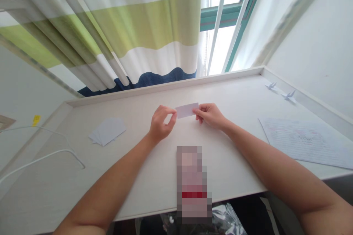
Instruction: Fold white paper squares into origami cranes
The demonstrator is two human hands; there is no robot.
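Both my hands hold a small folded white paper (187, 110) just above the white desk (143, 176). My left hand (161, 123) pinches the paper's left end between thumb and fingers. My right hand (210, 115) pinches its right end, fingers curled. The paper is a narrow strip, held level between the two hands.
A stack of small white paper sheets (108, 131) lies to the left. A lined written sheet (306, 141) lies at the right. Two folded paper cranes (280, 91) sit at the far right corner. A white cable (41, 154) runs along the left. A blurred rectangular object (193, 183) lies near the front edge.
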